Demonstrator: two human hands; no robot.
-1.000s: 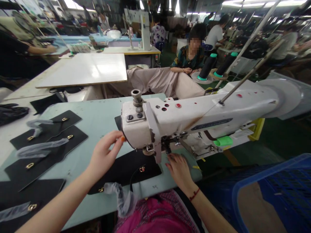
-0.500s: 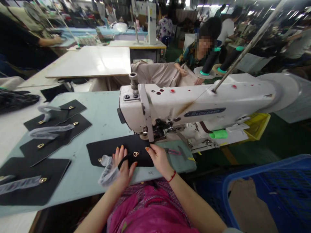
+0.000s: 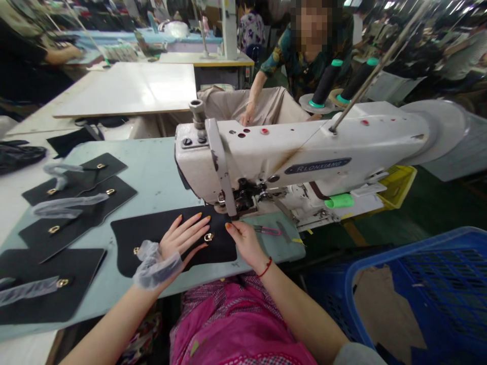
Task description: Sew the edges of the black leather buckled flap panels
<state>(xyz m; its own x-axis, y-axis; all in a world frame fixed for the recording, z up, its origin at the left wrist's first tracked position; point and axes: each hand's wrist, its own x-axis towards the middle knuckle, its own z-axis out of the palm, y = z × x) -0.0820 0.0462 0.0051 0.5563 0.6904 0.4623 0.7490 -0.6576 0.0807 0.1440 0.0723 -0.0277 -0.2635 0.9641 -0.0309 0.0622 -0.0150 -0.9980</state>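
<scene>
A black bag panel [image 3: 129, 233] lies flat on the pale green bed, its far right edge under the head of the white sewing machine [image 3: 258, 147]. My left hand [image 3: 184, 238] rests on this panel with fingers stretched out. A strap in clear plastic wrap [image 3: 150, 268] lies over the wrist side of that hand. Just right of its fingertips sits a gold buckle [image 3: 208, 236] fixed to the panel. My right hand [image 3: 247, 246] pinches the panel's right edge near the needle area; its curled fingers are partly hidden. Beside it lies a pink-handled thread snip [image 3: 268, 230].
Several more black panels [image 3: 114, 200] with wrapped straps lie to the left. A blue basket [image 3: 353, 268] holding beige cloth stands at right. Behind the machine, a co-worker [image 3: 279, 56] reaches over beige fabric [image 3: 224, 104]. Thread cones [image 3: 326, 83] stand behind the arm.
The panel has turned slightly and its left end shows further left. My left hand has come out from under the strap and flattened across the panel. The co-worker behind has straightened and reached leftward.
</scene>
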